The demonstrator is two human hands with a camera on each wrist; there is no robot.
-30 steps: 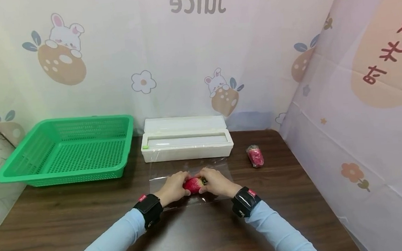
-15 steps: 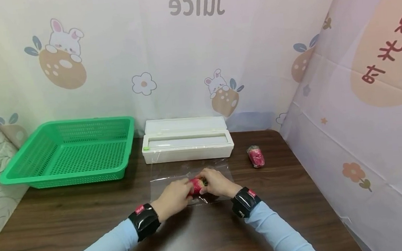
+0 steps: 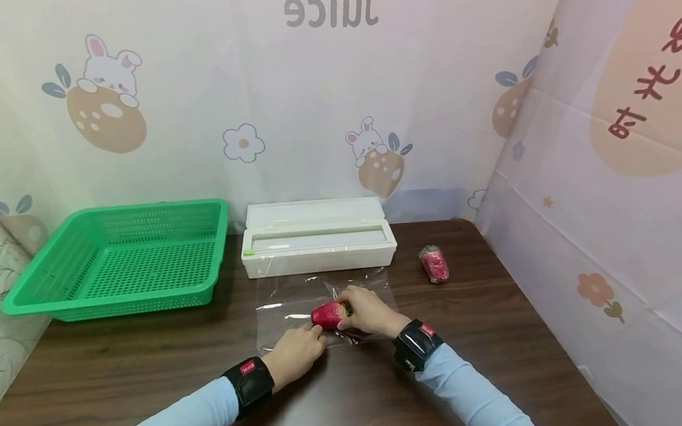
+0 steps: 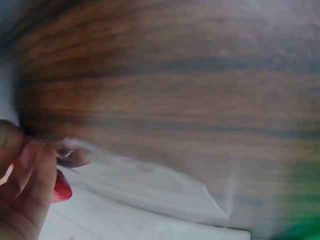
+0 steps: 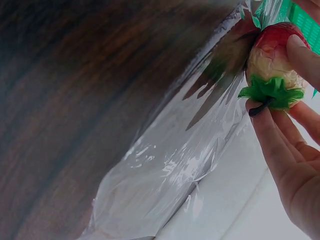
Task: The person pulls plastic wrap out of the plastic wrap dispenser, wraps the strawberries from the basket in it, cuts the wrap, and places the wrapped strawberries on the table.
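Right hand (image 3: 369,310) gripped a strawberry (image 3: 327,316) while the left hand (image 3: 296,356) pinched clear film (image 3: 276,319).
Even, gentle tension seemed wise.

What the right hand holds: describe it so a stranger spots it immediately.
On the brown table stands a white box with clear film before it. Over that film, the right hand holds a red strawberry. Its green leaves and dark stem set it apart from the red wrapped piece farther right.

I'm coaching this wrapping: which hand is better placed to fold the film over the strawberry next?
Probably the left hand: it pinches the clear film beside the strawberry, while the right hand holds its leafy end.
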